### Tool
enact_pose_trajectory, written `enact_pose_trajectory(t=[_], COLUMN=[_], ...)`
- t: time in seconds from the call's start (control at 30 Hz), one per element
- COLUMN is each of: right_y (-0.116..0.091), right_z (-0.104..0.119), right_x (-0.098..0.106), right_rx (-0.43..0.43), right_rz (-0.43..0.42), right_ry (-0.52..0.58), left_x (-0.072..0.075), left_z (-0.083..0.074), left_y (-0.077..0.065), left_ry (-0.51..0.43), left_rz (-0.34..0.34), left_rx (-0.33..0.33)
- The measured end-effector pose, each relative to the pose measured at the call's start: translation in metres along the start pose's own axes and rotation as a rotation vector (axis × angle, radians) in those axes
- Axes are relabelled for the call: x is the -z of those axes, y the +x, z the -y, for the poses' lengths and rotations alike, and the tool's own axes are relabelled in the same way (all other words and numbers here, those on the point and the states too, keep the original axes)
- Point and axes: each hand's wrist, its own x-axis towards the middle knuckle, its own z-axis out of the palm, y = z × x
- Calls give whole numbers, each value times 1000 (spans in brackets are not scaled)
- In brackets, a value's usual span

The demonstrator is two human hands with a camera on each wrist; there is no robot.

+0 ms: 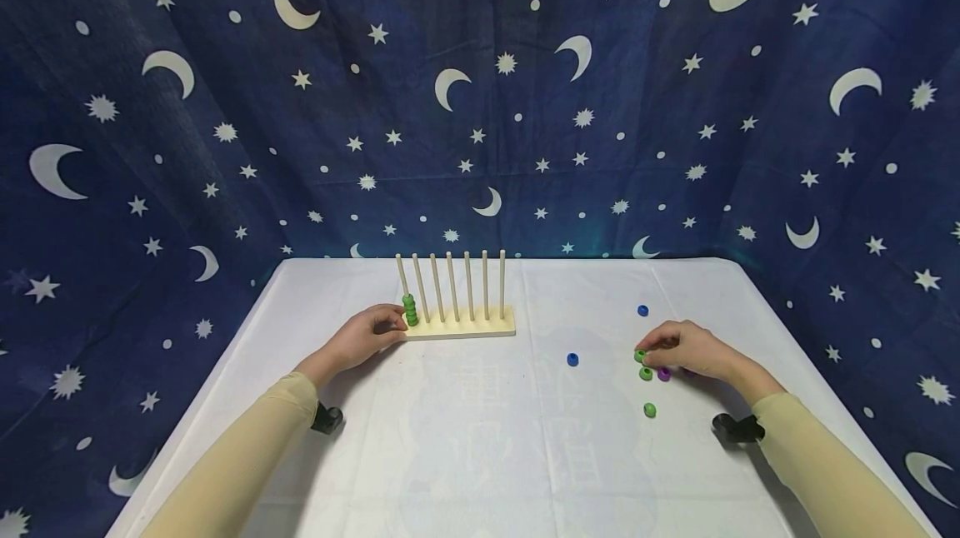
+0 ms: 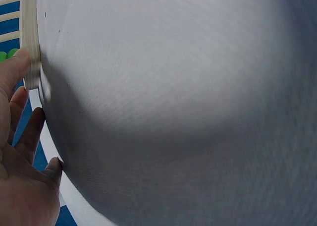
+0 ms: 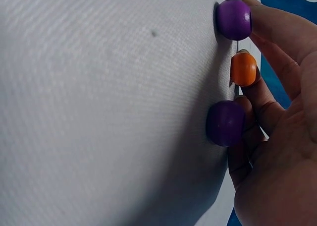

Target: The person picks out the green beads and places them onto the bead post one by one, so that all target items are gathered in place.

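A wooden peg stand (image 1: 459,326) has several upright pegs on a flat base, with green beads (image 1: 410,311) stacked on its leftmost peg. My left hand (image 1: 363,338) grips the left end of that base between thumb and fingers; the thumb (image 2: 18,65) lies against its edge in the left wrist view. Over on the right, my right hand (image 1: 693,348) pinches a green bead (image 1: 641,356) at its fingertips. Close by lie another green bead (image 1: 646,373) and a purple bead (image 1: 663,374). The right wrist view shows an orange bead (image 3: 243,69) and a second purple bead (image 3: 225,123) beside the fingers.
Two blue beads lie apart on the white tablecloth (image 1: 480,438), one blue bead (image 1: 573,360) left of my right hand and a farther blue bead (image 1: 642,311) behind it. Another green bead (image 1: 649,410) sits nearer the front. A dark blue star-and-moon curtain (image 1: 420,38) surrounds the table.
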Motion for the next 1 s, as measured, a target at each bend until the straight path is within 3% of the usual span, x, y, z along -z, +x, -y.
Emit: enact_pose_trajectory(t=[0.8,1.0], right_y=[-1,-1], right_z=[2,3], right_x=[-1,-1], right_rx=[-5,0], right_rz=[-13,-17], right_ry=[-21,-28], left_x=[0,0], left_z=[-1,0], left_y=[-1,-2], left_ry=[1,12], left_rz=[-1,-10], left_rx=[-6,-35])
